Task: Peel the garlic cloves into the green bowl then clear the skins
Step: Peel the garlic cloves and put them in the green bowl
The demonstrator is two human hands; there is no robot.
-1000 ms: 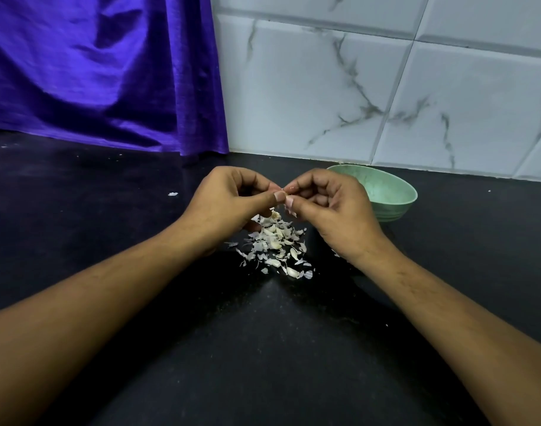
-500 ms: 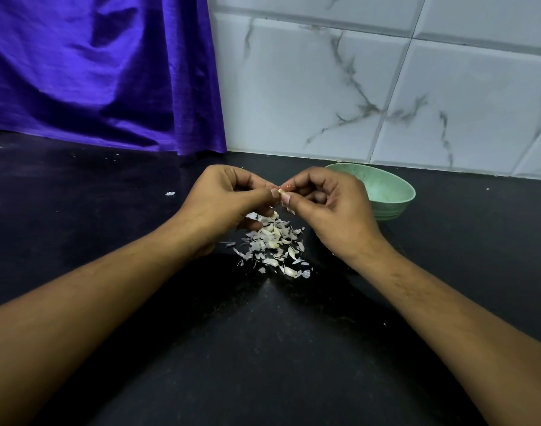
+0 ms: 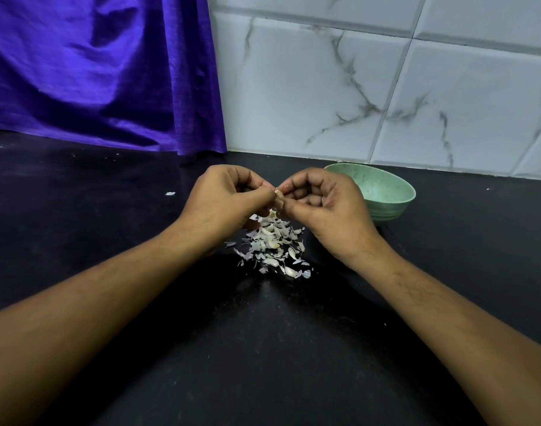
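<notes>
Only one view to go through, the head camera. Centre of frame: left hand (image 3: pixel 229 201) and right hand (image 3: pixel 321 204) meeting fingertip to fingertip, both curled and pinching a small pale garlic clove (image 3: pixel 278 194) between them, just above a loose heap of whitish papery garlic skins and cloves (image 3: pixel 272 244) on the black speckled stone counter (image 3: pixel 263 348). Right of the hands, partly hidden behind the right one: round pale green speckled bowl (image 3: pixel 383 192), resting on the counter near the white marble-veined wall tiles (image 3: pixel 370 87); contents not visible from this angle. Upper left: shiny purple cloth (image 3: pixel 94 72) hanging down to the counter. Likely slips from here: clove too small for a firm grip, so possibly popping out and dropping into the heap below, lost among skins of much the same colour; peeled cloves possibly swept away with the skins when clearing; light flakes drifting off across the dark counter, like the stray white fleck (image 3: pixel 170 193) at middle left; bowl possibly nudged by the right wrist. No brand, label or writing readable anywhere.
</notes>
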